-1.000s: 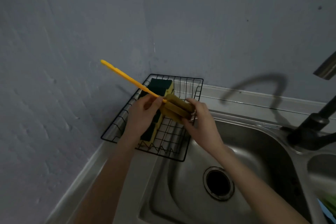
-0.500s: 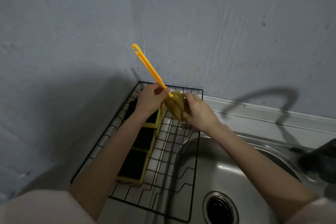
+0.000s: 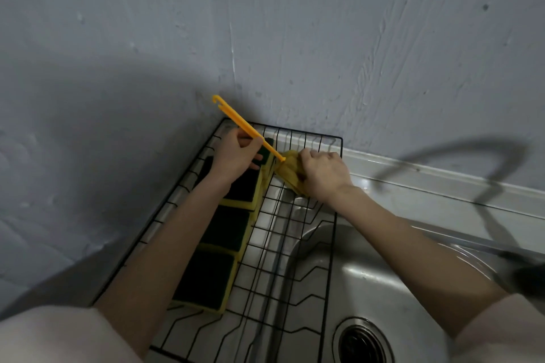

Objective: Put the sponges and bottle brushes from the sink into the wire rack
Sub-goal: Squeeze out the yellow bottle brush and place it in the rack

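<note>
Bottle brush (image 3: 267, 153), a thin yellow handle with a dull yellow sponge head, hangs over the wire rack's (image 3: 330, 244) far end; left hand (image 3: 236, 155) pinches the handle, right hand (image 3: 323, 174) wraps the head.

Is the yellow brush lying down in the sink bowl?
No, the yellow bottle brush is held up over the wire rack, with the left hand on its handle and the right hand on its sponge head.
</note>
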A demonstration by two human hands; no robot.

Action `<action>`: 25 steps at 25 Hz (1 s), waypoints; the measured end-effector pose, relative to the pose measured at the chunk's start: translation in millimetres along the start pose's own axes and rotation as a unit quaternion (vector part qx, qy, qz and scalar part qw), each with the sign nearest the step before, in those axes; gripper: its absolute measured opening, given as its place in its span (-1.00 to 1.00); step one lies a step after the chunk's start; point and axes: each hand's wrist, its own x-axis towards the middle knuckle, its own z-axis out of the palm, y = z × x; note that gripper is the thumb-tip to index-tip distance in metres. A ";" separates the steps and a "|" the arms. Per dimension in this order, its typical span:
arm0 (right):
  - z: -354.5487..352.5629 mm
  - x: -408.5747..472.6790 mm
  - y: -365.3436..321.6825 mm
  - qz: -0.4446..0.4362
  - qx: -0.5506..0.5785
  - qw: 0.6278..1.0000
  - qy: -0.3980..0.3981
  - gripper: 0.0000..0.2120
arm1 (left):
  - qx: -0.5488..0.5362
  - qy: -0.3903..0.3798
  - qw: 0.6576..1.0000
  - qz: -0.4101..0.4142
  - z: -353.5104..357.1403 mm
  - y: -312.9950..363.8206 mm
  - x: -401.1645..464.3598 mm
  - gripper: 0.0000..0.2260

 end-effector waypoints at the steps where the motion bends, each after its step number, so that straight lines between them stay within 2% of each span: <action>1: 1.1 2.4 -0.2 0.003 -0.008 1.000 -0.003 -0.63 | -0.005 0.009 1.000 -0.003 -1.6 1.2 0.9 -0.87; 5: 3.5 6.1 0.5 0.015 -0.024 0.999 -0.020 -0.63 | -0.038 0.030 0.999 -0.018 -8.9 2.6 5.7 -0.75; 14: -13.2 -3.8 2.6 0.006 0.058 0.998 -0.036 -0.51 | 0.002 0.004 1.000 -0.019 -10.0 7.8 -6.8 -0.75; 19: -30.4 -28.3 2.4 0.003 0.108 0.994 0.004 -0.55 | 0.131 0.013 0.990 0.056 -13.3 23.0 -26.6 -0.82; 22: -37.6 -54.3 5.0 -0.002 0.134 0.990 0.033 -0.57 | 0.255 -0.027 0.960 0.110 -11.5 37.3 -51.5 -0.76; 25: -42.4 -88.3 9.0 -0.011 0.158 0.986 0.056 -0.59 | 0.302 -0.079 0.942 0.121 -4.7 51.5 -87.1 -0.66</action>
